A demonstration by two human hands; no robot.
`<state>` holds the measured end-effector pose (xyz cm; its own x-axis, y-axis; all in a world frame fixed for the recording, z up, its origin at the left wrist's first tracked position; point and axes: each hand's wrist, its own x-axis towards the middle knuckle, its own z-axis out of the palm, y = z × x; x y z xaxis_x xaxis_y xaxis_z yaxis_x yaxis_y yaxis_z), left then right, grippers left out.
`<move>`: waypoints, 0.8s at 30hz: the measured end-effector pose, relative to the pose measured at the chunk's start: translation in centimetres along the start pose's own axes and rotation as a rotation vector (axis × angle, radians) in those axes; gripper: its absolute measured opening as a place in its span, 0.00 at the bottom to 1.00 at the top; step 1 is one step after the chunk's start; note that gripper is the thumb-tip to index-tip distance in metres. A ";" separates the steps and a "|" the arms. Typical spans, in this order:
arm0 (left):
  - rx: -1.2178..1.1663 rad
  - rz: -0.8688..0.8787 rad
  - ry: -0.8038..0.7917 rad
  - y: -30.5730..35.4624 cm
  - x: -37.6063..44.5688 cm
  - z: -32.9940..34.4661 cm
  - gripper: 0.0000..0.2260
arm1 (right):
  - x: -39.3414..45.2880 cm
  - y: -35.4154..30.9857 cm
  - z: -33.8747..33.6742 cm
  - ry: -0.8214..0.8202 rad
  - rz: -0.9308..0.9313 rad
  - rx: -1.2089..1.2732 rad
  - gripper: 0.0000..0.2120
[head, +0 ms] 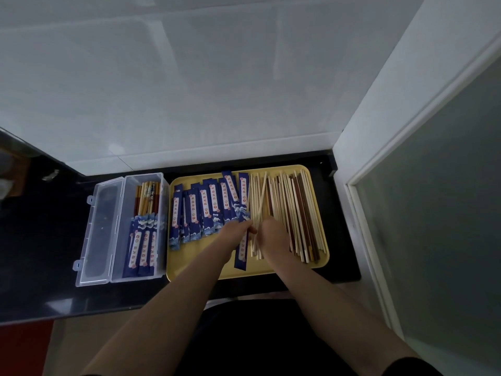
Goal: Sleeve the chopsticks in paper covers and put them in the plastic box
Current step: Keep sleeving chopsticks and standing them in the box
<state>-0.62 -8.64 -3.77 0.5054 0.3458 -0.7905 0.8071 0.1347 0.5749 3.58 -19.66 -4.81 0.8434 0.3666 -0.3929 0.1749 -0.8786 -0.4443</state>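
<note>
Both our hands meet over the middle of the tray: our left hand [235,228] is pinched on the upper end of a dark blue paper cover [242,249] that lies lengthwise toward the tray's near edge, and our right hand [273,234] is curled around a pair of pale wooden chopsticks [259,202] that angle up and away, their near ends close to the cover's mouth. Black countertop [40,240] carries everything. On it sits the flat yellow rectangular tray [189,267], with a fanned row of blue printed paper covers [206,210] on its left half and a loose spread of pale and dark brown bare chopsticks [295,213] on its right half. Just left of the tray, touching or nearly so, stands the clear plastic box [160,185], its hinged lid [95,234] lying open to the left. Inside the box lie several sleeved chopsticks [143,240], covers toward us, bare tips pointing away.
</note>
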 end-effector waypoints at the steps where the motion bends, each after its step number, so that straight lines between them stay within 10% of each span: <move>1: 0.001 0.001 -0.009 0.0 0.0 0.0 0.12 | 0.0 -0.1 0.0 0.008 -0.002 -0.011 0.05; 24: -0.120 -0.046 -0.057 0.5 -0.5 0.8 0.15 | -0.1 0.3 0.3 -0.015 0.133 -0.035 0.05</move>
<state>-0.20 -9.43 -3.27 0.4885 0.2836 -0.8252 0.7891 0.2600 0.5565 3.39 -19.88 -5.10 0.8525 0.2510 -0.4586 0.0805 -0.9298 -0.3592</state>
